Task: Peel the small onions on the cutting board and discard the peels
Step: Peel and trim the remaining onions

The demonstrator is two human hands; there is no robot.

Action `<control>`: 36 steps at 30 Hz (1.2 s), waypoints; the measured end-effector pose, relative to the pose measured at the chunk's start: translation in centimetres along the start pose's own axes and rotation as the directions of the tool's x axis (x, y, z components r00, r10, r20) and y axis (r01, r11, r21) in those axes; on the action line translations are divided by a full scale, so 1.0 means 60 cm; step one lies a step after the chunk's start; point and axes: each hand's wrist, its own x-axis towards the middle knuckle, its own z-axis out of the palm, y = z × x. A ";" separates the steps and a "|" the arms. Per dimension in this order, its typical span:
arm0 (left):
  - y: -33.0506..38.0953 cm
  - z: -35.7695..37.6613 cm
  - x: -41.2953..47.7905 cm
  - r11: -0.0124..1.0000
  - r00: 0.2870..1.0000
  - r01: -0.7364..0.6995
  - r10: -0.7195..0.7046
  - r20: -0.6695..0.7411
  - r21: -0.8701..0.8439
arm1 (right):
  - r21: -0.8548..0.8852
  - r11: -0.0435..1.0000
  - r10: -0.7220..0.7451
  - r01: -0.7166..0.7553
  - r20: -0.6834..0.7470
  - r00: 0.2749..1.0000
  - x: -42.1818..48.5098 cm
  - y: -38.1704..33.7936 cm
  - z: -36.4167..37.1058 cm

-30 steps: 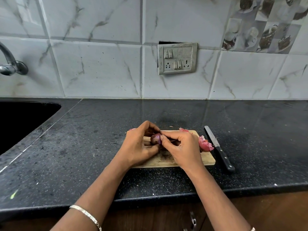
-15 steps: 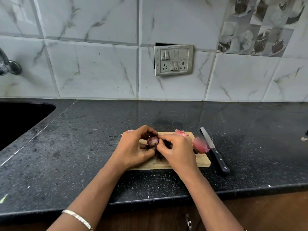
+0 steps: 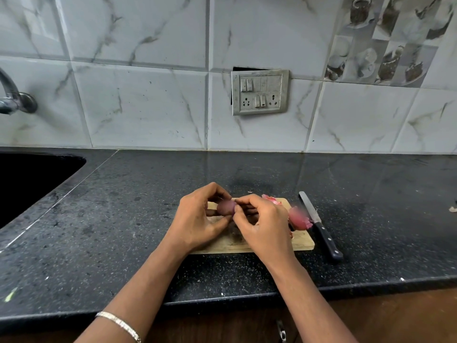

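Note:
A small purple onion (image 3: 226, 207) is held just above the wooden cutting board (image 3: 300, 241). My left hand (image 3: 197, 219) grips it from the left. The fingertips of my right hand (image 3: 262, 224) pinch at the onion's right side. Pink onion peels (image 3: 298, 218) lie blurred at the board's right edge, and more pink peel (image 3: 271, 199) shows at the board's far edge behind my right hand. Much of the board is hidden under both hands.
A black-handled knife (image 3: 319, 225) lies on the dark granite counter (image 3: 123, 219) just right of the board. A dark sink (image 3: 27, 181) opens at the far left under a tap (image 3: 12, 97). A switch plate (image 3: 259, 92) is on the tiled wall.
The hands stay together on the onion with small finger shifts. The view has swung slightly, so the tap shows more at the left.

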 end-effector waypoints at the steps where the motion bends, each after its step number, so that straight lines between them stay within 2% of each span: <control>1: 0.000 0.000 0.000 1.000 1.000 0.000 0.000 0.006 0.006 | -0.011 1.000 -0.007 0.007 -0.008 1.000 0.001 0.000 0.000; 6: -0.001 0.001 0.000 0.999 1.000 -0.008 0.006 0.020 0.049 | -0.041 0.999 -0.004 0.003 -0.017 1.000 0.001 0.006 0.003; 16: -0.011 0.005 -0.001 0.999 0.997 -0.043 0.045 0.055 -0.032 | -0.121 0.988 0.092 -0.100 -0.068 0.993 0.007 0.018 0.009; 22: -0.018 0.008 -0.002 0.996 0.996 -0.012 0.020 0.091 -0.085 | -0.137 0.979 0.136 -0.150 -0.105 0.985 0.007 0.019 0.008; 27: -0.017 0.002 0.000 0.998 0.994 -0.064 0.066 0.086 -0.020 | -0.149 0.966 0.186 -0.212 -0.167 0.968 0.006 0.022 0.006; 33: -0.015 -0.002 0.000 0.990 0.987 -0.122 0.113 0.116 0.073 | -0.202 0.967 0.135 -0.154 -0.105 0.985 0.006 0.017 0.004; 36: -0.021 0.001 0.002 0.987 0.988 -0.126 0.116 0.107 0.096 | -0.087 0.990 0.107 -0.113 -0.063 0.992 0.005 0.010 0.002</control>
